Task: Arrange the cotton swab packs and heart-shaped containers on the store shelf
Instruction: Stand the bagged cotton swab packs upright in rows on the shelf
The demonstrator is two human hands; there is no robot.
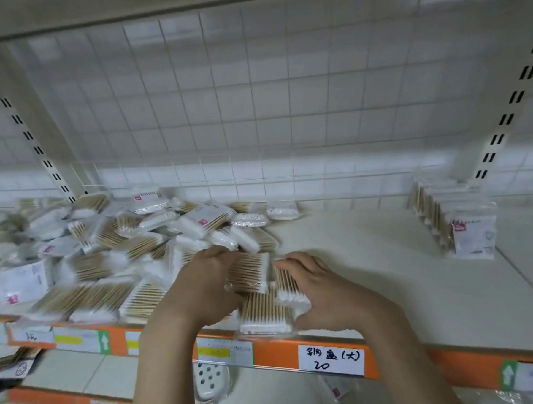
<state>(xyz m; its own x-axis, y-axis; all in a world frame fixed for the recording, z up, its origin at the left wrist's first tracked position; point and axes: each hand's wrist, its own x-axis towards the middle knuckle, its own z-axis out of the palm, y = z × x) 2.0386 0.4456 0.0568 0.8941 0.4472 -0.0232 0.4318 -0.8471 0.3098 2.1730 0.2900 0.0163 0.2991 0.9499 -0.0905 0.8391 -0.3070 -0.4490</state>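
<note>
Here the left hand [210, 279] curls over a cotton swab pack [250, 275] at the shelf's front edge, fingers bent round its top. The right hand [313, 289] cups a second pack [286, 285] from the right, thumb and fingers curved against its side. A third pack [263, 316] lies flat between the two wrists, touching the shelf lip.

Both hands rest on a pale shelf [369, 242] with an orange front rail [276, 352] carrying price labels, one of them a handwritten tag [331, 359]. Behind stands a white wire grid back panel [253, 94] between slotted uprights.

Just left of the hands spreads a loose heap of swab packs [113, 240], overlapping at all angles. Well apart, at the right rear, a tidy upright row of packs [457, 219] stands on edge.

The far left of the heap is blurred; rounded containers there cannot be identified. The lower shelf's items are cut off by the arms.
</note>
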